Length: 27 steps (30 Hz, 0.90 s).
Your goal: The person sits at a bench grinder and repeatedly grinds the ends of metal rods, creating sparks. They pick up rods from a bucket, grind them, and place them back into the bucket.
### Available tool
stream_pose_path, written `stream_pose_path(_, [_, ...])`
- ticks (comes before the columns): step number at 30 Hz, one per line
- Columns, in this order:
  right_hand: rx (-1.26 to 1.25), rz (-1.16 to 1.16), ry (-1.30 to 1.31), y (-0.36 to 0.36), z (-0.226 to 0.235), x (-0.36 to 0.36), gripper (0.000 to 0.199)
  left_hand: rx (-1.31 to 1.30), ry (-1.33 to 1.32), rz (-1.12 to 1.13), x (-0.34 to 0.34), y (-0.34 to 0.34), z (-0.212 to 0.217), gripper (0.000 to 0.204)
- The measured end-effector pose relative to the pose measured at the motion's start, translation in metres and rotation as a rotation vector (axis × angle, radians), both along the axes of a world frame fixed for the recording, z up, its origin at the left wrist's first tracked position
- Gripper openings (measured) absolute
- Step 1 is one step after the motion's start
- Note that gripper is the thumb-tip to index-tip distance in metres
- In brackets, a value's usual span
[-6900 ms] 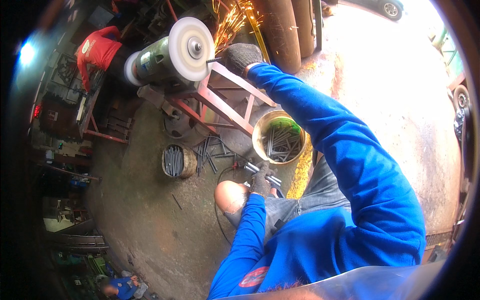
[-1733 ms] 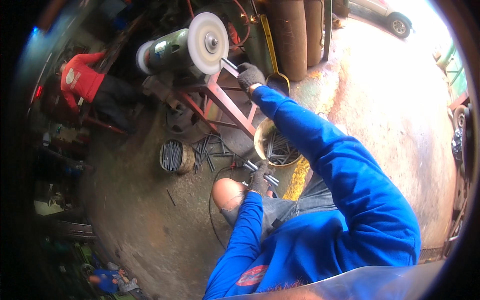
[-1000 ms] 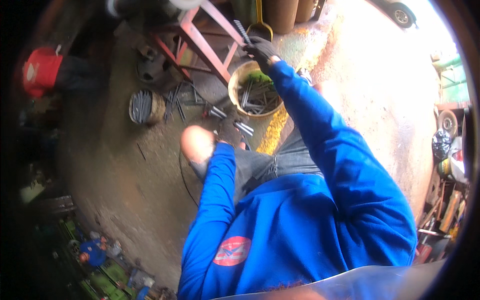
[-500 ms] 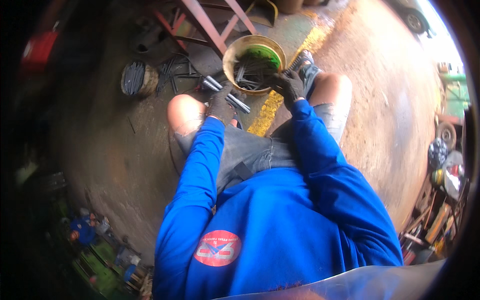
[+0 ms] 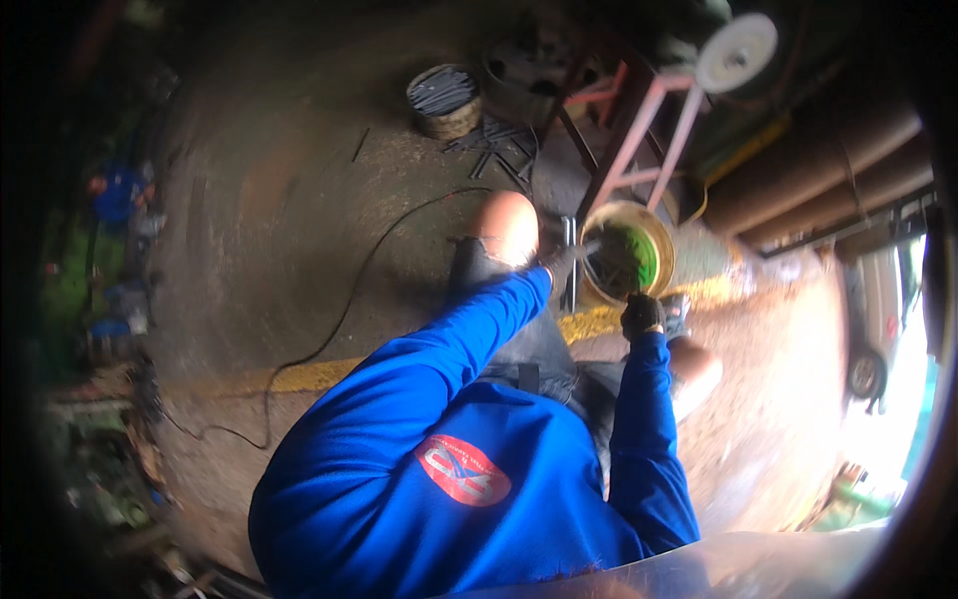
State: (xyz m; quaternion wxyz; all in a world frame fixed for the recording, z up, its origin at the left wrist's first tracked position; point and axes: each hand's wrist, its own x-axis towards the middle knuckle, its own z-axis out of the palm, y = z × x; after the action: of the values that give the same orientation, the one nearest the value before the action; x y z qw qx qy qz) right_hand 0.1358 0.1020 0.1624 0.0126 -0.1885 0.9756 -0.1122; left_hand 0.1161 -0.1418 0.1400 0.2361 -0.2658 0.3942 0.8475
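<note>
My left hand, in a dark glove, is closed on a pair of short shiny metal rods beside the left side of a bucket. The bucket is pale-rimmed and green inside, and stands between my knees and a red stand. Dark rods lie in it, blurred. Against its near rim, my gloved right hand is closed in a fist. Whether that hand grips the rim or a rod is hidden.
A round container full of dark rods stands left of the red metal stand, with loose rods on the floor beside it. A black cable crosses the floor. Large brown pipes lie at the far right.
The whole view has turned, so the bucket and stand appear farther right. My left hand still holds the rods beside the bucket. My right hand appears lower against its rim.
</note>
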Motion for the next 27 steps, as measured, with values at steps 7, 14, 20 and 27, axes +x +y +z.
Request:
stream_pose_path(7, [-0.052, 0.312, 0.259, -0.111, 0.141, -0.130, 0.032, -0.164, 0.031, -0.017, -0.005, -0.006, -0.004, 0.022])
stream_pose_path(14, [-1.313, -0.277, -0.463, -0.154, 0.177, -0.140, 0.047, 0.091, 0.093, 0.103, 0.011, -0.029, 0.036, 0.017])
stream_pose_path(20, [-0.428, 0.080, 0.375, -0.006, -0.031, -0.064, 0.039, 0.074, 0.050, 0.093, 0.002, -0.002, 0.061, 0.018])
stream_pose_path(27, [-1.263, -0.366, -0.394, -0.009, -0.035, 0.046, 0.032, 0.181, 0.114, -0.014, 0.011, -0.002, 0.060, 0.017])
